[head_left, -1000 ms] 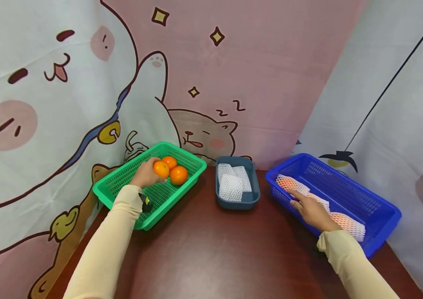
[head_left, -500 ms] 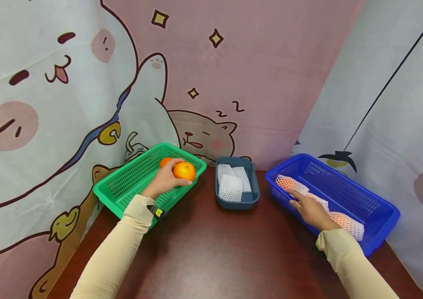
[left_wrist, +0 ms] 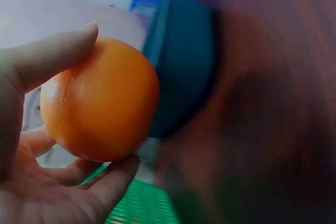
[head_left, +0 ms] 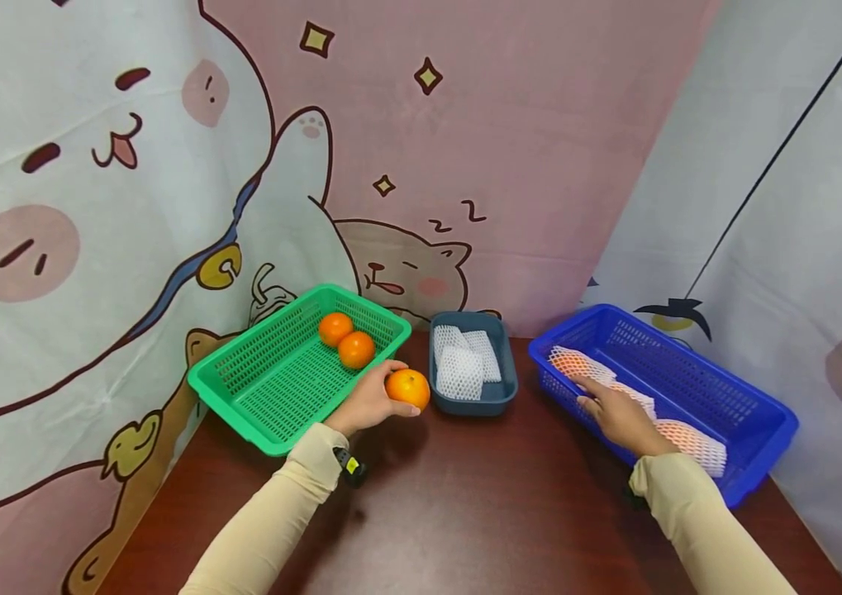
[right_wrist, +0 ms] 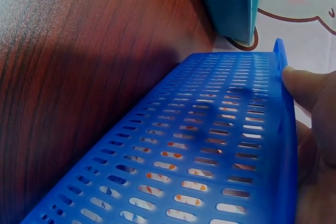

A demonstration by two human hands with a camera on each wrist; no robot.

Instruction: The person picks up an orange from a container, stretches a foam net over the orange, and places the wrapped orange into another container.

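Observation:
My left hand (head_left: 372, 402) holds an orange (head_left: 408, 390) between thumb and fingers, above the table just right of the green basket (head_left: 272, 442). The left wrist view shows the thumb on one side of the orange (left_wrist: 102, 100) and fingertips below it. Two more oranges, one (head_left: 335, 329) behind the other (head_left: 357, 350), lie in the green basket. My right hand (head_left: 623, 420) grips the near rim of the blue basket (head_left: 751, 405), its thumb (right_wrist: 304, 85) on the outer side and its fingers partly hidden behind the rim. Inside lie oranges in white foam nets (head_left: 692, 446).
Between the two baskets stands a small dark blue-grey bin (head_left: 474, 408) with several white foam nets (head_left: 459, 373) in it. All stand on a dark red-brown wooden table (head_left: 495, 504). A printed cartoon cloth (head_left: 525, 165) hangs behind and at the sides.
My left hand has lifted an orange out of the green basket and carried it right and nearer, past the basket's rim. The right hand has stayed on the blue basket.

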